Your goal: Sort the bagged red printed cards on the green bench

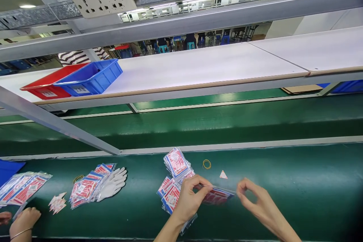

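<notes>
My left hand [190, 197] pinches one end of a clear plastic packet [217, 196] with a red, white and blue printed card inside. The packet is tilted above the green work surface. At its other end, the thumb and forefinger of my right hand [258, 201] are pressed together on the clear edge. Beside and partly under my left hand lies a loose pile of similar packets [177, 163]. Just beyond the held packet rest a small white triangular piece [223, 174] with reddish print and a yellow rubber band [207, 164].
To the left are more packets [86, 189], a white glove [115, 184] and a pile of triangular pieces [58, 203]. Another person's hand [26, 220] works by further packets [27, 188]. Red [47, 83] and blue bins [95, 77] stand on the white shelf [181, 69].
</notes>
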The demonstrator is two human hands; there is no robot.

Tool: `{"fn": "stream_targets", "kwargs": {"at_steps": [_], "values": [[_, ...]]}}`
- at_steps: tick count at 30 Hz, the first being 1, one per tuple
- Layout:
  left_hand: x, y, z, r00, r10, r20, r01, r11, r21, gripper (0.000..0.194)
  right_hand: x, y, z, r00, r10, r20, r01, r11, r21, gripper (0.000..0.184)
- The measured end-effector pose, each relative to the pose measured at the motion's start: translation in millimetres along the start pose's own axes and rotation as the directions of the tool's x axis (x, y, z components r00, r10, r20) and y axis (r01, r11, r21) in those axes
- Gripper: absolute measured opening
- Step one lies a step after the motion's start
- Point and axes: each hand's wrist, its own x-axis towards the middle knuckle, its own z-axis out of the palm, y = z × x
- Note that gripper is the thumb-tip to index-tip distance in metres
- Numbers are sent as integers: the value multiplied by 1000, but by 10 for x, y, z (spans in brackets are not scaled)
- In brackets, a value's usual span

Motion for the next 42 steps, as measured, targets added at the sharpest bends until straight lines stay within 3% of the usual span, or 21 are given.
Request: {"fn": "stream_targets", "kwargs": {"at_steps": [3, 5, 6, 8, 10, 12, 15, 16, 17, 18, 19, 21, 23, 24, 25, 28, 30, 33, 38, 40, 42], "values": [[29, -152, 62, 994, -92, -65, 76, 973, -217, 37, -207, 430, -1, 990, 127, -56, -110, 965, 237, 32], [21, -298, 229, 988, -145, -49, 122, 939, -321, 41, -330, 591, 173, 991, 97, 90, -127, 879, 459, 55], [-1, -397, 337, 988, -154, -18, 139, 931, -338, 41, -377, 633, 285, 972, 117, 204, -208, 834, 512, 56], [-86, -665, 534, 988, -150, 39, 155, 937, -312, 40, -428, 703, 471, 922, 242, 301, -375, 746, 550, 53], [-223, -1030, 610, 987, -159, 14, 159, 975, -156, 41, -413, 857, 497, 855, 450, 259, -510, 633, 583, 63], [-394, -1444, 502, 979, -189, -83, 196, 975, 100, 41, -345, 1178, 315, 754, 634, 172, -579, 518, 629, 87], [-658, -1971, 72, 978, -176, -110, 207, 872, 443, 39, -204, 1898, -200, 667, 728, 158, -659, 478, 581, 89], [-734, -2092, -98, 981, -164, -101, 193, 828, 526, 39, -160, 2138, -367, 657, 735, 171, -699, 507, 505, 92], [-798, -2184, -263, 983, -162, -86, 181, 780, 599, 39, -122, 2347, -498, 671, 738, 63, -696, 599, 396, 97], [-848, -2251, -414, 982, -173, -75, 180, 732, 657, 41, -88, 2504, -572, 678, 730, -91, -709, 681, 184, 98], [-886, -2299, -546, 979, -188, -75, 186, 687, 703, 43, -58, 2597, -573, 701, 684, -200, -700, 714, -12, 94], [-924, -2359, -742, 971, -212, -109, 219, 613, 759, 47, -12, 2560, -323, 744, 610, -273, -665, 715, -215, 85], [-927, -2395, -847, 966, -199, -164, 251, 579, 776, 49, 15, 2252, 246, 785, 599, -160, -619, 766, -170, 79], [-921, -2407, -870, 963, -191, -189, 266, 571, 777, 50, 21, 2030, 612, 843, 538, 3, -530, 832, -162, 74], [-913, -2415, -877, 960, -190, -205, 277, 564, 778, 52, 22, 1791, 1001, 865, 488, 117, -467, 869, -166, 68], [-883, -2410, -845, 948, -225, -225, 313, 528, 790, 65, 29, 1170, 2047, 871, 365, 330, -288, 922, -260, 46], [-863, -2392, -816, 930, -248, -270, 362, 506, 783, 70, 61, 957, 2475, 861, 345, 373, -233, 921, -313, 37], [-832, -2364, -818, 912, -254, -321, 408, 498, 765, 68, 154, 919, 2680, 850, 371, 375, -233, 902, -364, 22], [-806, -2358, -886, 931, -217, -293, 363, 471, 804, 60, 277, 1037, 2549, 843, 376, 385, -238, 902, -359, 14], [-825, -2377, -834, 964, -203, -174, 250, 455, 854, 45, 276, 1058, 2509, 846, 373, 381, -241, 905, -350, 19], [-864, -2412, -699, 978, -206, 36, 68, 476, 877, 34, 250, 1086, 2491, 847, 388, 364, -265, 901, -344, 29]]}}
